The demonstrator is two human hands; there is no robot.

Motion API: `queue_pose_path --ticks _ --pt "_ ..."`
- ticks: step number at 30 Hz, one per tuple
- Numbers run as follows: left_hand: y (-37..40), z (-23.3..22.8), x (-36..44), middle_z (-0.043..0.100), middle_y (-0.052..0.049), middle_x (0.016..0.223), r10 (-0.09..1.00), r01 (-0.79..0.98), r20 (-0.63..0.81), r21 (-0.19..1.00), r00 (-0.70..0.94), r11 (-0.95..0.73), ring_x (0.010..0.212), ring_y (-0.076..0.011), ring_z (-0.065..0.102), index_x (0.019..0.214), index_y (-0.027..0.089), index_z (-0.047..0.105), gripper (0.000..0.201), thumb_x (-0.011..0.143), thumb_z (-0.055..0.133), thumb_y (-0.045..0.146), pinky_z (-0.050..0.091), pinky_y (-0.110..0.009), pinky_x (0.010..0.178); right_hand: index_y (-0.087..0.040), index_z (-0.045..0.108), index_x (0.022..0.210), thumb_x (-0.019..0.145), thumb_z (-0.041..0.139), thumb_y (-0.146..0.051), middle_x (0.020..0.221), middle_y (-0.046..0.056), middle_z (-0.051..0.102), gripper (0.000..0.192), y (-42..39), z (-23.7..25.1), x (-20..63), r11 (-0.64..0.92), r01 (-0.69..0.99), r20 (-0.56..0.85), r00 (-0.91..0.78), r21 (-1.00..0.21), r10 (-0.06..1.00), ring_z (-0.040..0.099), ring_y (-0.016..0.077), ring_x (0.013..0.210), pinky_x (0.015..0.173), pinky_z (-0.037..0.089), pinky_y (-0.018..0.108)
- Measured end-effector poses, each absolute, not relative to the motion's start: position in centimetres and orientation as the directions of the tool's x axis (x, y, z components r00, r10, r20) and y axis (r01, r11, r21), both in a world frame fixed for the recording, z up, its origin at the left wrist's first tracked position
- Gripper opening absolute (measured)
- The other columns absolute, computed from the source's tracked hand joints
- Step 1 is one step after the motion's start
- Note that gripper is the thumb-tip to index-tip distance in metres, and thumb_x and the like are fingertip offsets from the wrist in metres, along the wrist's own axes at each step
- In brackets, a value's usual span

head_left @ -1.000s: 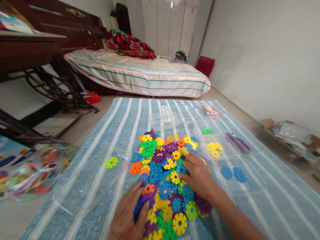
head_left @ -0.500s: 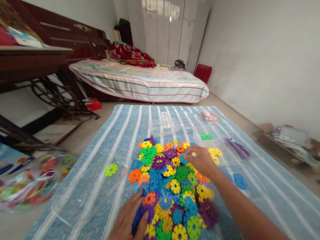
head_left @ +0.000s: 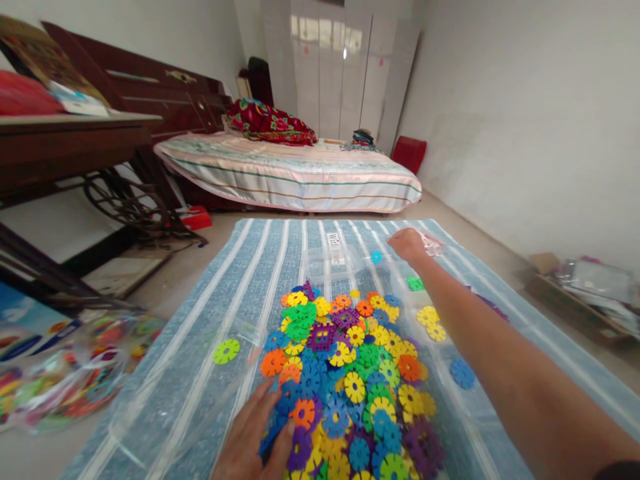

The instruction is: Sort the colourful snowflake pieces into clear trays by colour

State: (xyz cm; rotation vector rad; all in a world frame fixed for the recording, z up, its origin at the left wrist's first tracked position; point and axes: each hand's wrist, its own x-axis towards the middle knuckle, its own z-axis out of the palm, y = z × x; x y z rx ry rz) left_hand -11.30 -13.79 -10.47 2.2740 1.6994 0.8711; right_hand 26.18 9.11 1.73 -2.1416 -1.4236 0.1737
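Note:
A pile of colourful plastic snowflake discs (head_left: 355, 387) lies on the striped cloth, with purple square pieces (head_left: 321, 336) among them. My left hand (head_left: 253, 433) rests against the pile's near left edge, thumb and fingers apart, dark blue discs between them. My right hand (head_left: 409, 244) is stretched out beyond the pile, empty as far as I can see, its fingers partly hidden. Just left of its fingertips is a light blue disc (head_left: 377, 257), apart from the hand, by the clear plastic trays. Close by are green pieces (head_left: 415, 284) and yellow discs (head_left: 431, 323).
A clear container (head_left: 320, 264) with a printed label stands behind the pile. A lime disc (head_left: 227, 351) lies to the left, a blue disc (head_left: 463, 373) to the right. Bagged toys (head_left: 90, 373) sit on the floor at left, a cardboard box (head_left: 585, 293) at right.
My right hand has moved from the pile's far right side away to the back and let go of a light blue disc. My left hand stays by the pile. The view has tilted slightly up.

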Motion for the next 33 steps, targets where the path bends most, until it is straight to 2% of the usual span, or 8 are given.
queue_pose_path --ticks 3,6,12,15,19,23,27,33 --pt "-12.4 -10.4 -10.4 0.053 -0.010 0.134 0.941 0.845 0.314 0.464 0.124 -0.266 0.123 -0.0281 0.051 0.121 0.021 0.055 0.048 0.081 0.050 0.047 0.045 -0.047 0.102 -0.016 0.068 0.065 0.074 0.061 -0.024 0.065 0.005 0.066 0.014 8.3 1.2 26.1 -0.244 0.847 0.189 0.368 -0.472 0.910 0.061 0.0186 0.070 0.062 0.042 0.025" --pt "-11.1 -10.4 -9.1 0.050 -0.013 0.137 0.948 0.855 0.312 0.473 0.063 -0.213 0.127 -0.0295 0.046 0.124 0.017 0.052 0.056 0.080 0.048 0.051 0.039 -0.051 0.106 -0.015 0.069 0.062 0.073 0.060 -0.025 0.059 0.003 0.063 0.017 7.1 1.0 25.7 -0.175 0.876 0.180 0.281 -0.450 0.943 0.059 0.0170 0.065 0.058 0.038 0.023" --pt "-9.4 -10.3 -7.5 0.052 -0.018 0.133 0.943 0.855 0.322 0.463 0.083 -0.233 0.128 -0.0317 0.044 0.120 0.011 0.054 0.059 0.079 0.047 0.053 0.038 -0.051 0.105 -0.015 0.069 0.066 0.076 0.057 -0.029 0.053 -0.001 0.058 0.022 3.6 1.5 24.6 -0.018 0.898 0.177 0.106 -0.440 0.979 0.054 0.0125 0.057 0.054 0.035 0.021" --pt "-9.2 -10.2 -7.3 0.053 -0.016 0.132 0.935 0.842 0.342 0.472 0.097 -0.260 0.127 -0.0299 0.045 0.120 0.013 0.055 0.056 0.080 0.047 0.052 0.039 -0.049 0.105 -0.017 0.068 0.065 0.078 0.056 -0.028 0.059 0.000 0.063 0.021 0.6 1.8 23.5 0.054 0.901 0.178 0.027 -0.431 0.984 0.056 0.0131 0.061 0.059 0.037 0.022" --pt "-9.2 -10.1 -7.2 0.055 -0.014 0.132 0.924 0.817 0.354 0.485 0.141 -0.311 0.126 -0.0275 0.047 0.119 0.015 0.056 0.051 0.082 0.047 0.049 0.041 -0.047 0.105 -0.020 0.069 0.076 0.081 0.056 -0.026 0.080 0.002 0.069 0.015 -5.1 1.3 20.4 0.167 0.892 0.184 -0.097 -0.421 0.978 0.061 0.0149 0.075 0.069 0.041 0.023" --pt "-9.1 -10.4 -7.3 0.057 -0.013 0.130 0.907 0.787 0.388 0.502 0.167 -0.359 0.124 -0.0281 0.049 0.115 0.016 0.059 0.047 0.081 0.050 0.048 0.042 -0.047 0.103 -0.019 0.065 0.074 0.083 0.056 -0.022 0.076 0.003 0.067 0.012 -10.8 -0.4 16.1 0.384 0.835 0.250 -0.304 -0.394 0.919 0.060 0.0162 0.077 0.071 0.043 0.026" --pt "-8.9 -10.4 -7.3 0.061 -0.012 0.125 0.883 0.742 0.429 0.527 0.189 -0.415 0.119 -0.0275 0.054 0.110 0.017 0.062 0.043 0.080 0.051 0.046 0.045 -0.046 0.101 -0.020 0.058 0.069 0.085 0.054 -0.021 0.073 0.003 0.064 0.017 -14.2 -2.3 13.3 0.432 0.798 0.290 -0.333 -0.421 0.897 0.058 0.0159 0.075 0.071 0.043 0.027" --pt "-9.3 -9.5 -7.4 0.064 -0.009 0.121 0.878 0.701 0.422 0.556 0.225 -0.447 0.114 -0.0238 0.058 0.107 0.019 0.064 0.037 0.082 0.051 0.042 0.049 -0.040 0.098 -0.019 0.057 0.072 0.089 0.046 -0.019 0.074 0.004 0.063 0.020 -15.8 -3.8 12.8 0.470 0.732 0.342 -0.333 -0.493 0.879 0.058 0.0158 0.076 0.071 0.044 0.027"
